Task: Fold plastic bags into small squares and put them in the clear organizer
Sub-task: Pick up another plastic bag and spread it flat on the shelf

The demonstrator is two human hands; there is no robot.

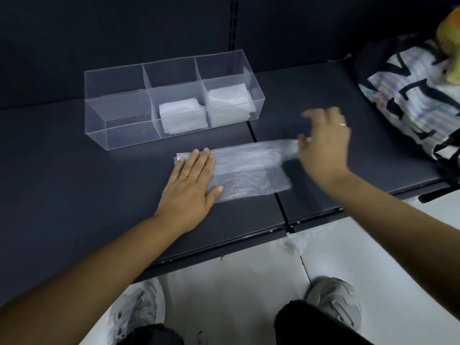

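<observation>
Head view is looking down on a dark shelf (pixel 74 195), where a clear plastic bag (pixel 249 170) is lying flat as a long strip. Its long axis is running left to right, roughly parallel to the shelf's front edge and rising slightly toward the back at its right end. It is crossing the seam between two shelf panels, about midway between front and back edges.

The left hand (pixel 191 180) is lying palm down on the bag's left end, fingers straight and close together, pointing toward the back edge and pressing the plastic flat, the forearm reaching in from the front left. The right hand (pixel 323 150) is hovering at the bag's upper right end, back of the hand up, fingers spread and blurred; whether they are pinching the plastic I cannot tell.

Just behind the bag, toward the back edge, the clear organizer (pixel 124 115) is standing lengthwise. A stack of folded bags (pixel 183 118) is sitting in its middle compartment and another stack (pixel 227 103) in its right one. A patterned backpack (pixel 408 95) is resting at the shelf's right end.
</observation>
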